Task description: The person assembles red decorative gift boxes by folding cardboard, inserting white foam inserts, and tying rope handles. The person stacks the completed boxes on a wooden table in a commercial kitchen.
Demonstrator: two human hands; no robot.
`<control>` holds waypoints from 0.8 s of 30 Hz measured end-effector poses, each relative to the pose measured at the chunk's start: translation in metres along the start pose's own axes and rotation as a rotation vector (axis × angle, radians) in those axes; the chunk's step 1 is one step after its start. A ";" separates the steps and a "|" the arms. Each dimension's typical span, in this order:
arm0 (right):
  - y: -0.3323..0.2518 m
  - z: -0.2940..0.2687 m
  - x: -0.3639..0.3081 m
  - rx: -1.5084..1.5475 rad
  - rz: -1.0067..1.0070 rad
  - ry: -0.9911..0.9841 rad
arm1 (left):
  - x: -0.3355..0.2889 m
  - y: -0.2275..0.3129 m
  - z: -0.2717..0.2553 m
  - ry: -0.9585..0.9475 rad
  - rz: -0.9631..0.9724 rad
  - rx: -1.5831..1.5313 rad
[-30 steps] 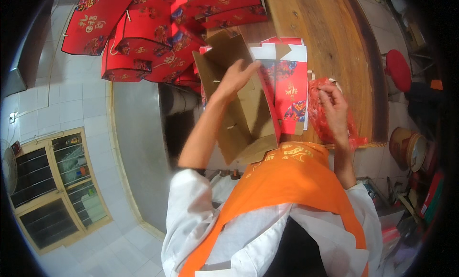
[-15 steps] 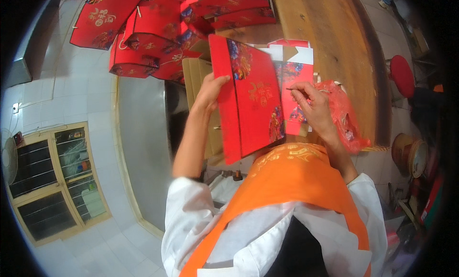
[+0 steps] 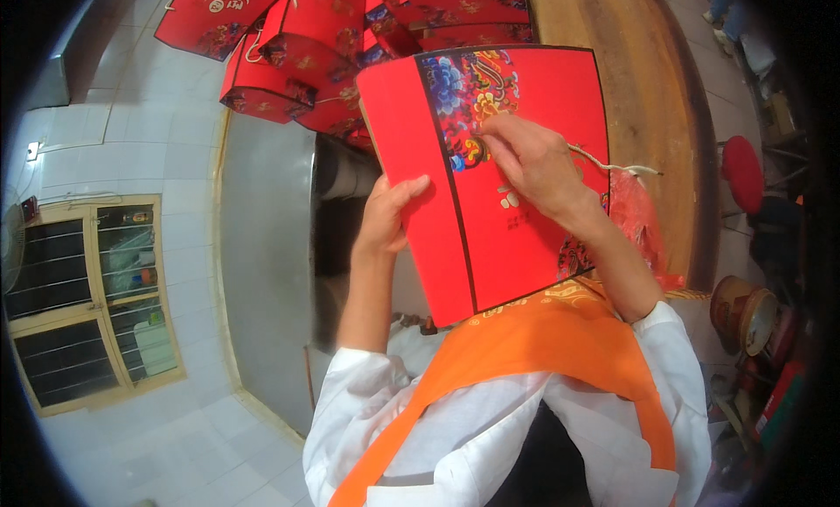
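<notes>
A flat red gift box (image 3: 534, 262) with floral corners and dark edge lines is held up before my apron. My left hand (image 3: 389, 211) grips its left edge, thumb on the front face and the other fingers hidden behind. My right hand (image 3: 534, 166) is closed in a pinch close against the box's front, over the floral pattern. A white cord (image 3: 617, 167) sticks out from behind this hand toward the right; its other end is hidden by the fingers.
Several red gift boxes (image 3: 324, 43) with cord handles are heaped at the far left. The wooden table (image 3: 647, 78) runs along the right, with a red plastic bag (image 3: 634, 223) near its front. A red stool (image 3: 741, 170) and a round tin (image 3: 744, 314) stand beyond it.
The box has turned and shifted right, its front now facing up more fully. My right hand has moved left and up from beside the box onto its front, and the cord now shows.
</notes>
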State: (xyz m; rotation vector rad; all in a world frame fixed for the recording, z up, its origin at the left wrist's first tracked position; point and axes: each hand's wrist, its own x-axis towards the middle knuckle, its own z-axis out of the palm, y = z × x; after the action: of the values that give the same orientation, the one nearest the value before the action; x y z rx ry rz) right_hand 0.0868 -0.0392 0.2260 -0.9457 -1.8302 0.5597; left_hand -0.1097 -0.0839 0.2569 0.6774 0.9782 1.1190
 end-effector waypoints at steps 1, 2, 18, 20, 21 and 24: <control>0.000 0.003 0.000 0.007 -0.014 -0.004 | 0.000 0.000 -0.001 -0.004 0.000 -0.002; -0.001 0.004 0.000 0.003 -0.033 0.013 | 0.000 -0.001 -0.002 -0.009 0.000 -0.003; -0.005 0.008 -0.002 -0.246 -0.176 0.008 | -0.004 -0.004 0.023 0.011 -0.012 0.324; -0.002 0.010 -0.002 -0.268 -0.173 -0.032 | 0.002 -0.009 0.024 -0.023 0.024 0.482; 0.003 0.012 -0.001 -0.286 -0.171 -0.066 | 0.006 -0.011 0.024 -0.039 0.042 0.561; 0.038 0.023 -0.002 -0.063 0.057 -0.120 | 0.025 -0.022 0.027 -0.127 0.118 0.754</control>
State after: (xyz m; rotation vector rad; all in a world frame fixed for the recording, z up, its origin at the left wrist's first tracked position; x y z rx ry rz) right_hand 0.0804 -0.0177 0.1876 -1.0285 -1.9426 0.6082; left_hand -0.0729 -0.0663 0.2421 1.4083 1.2657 0.7733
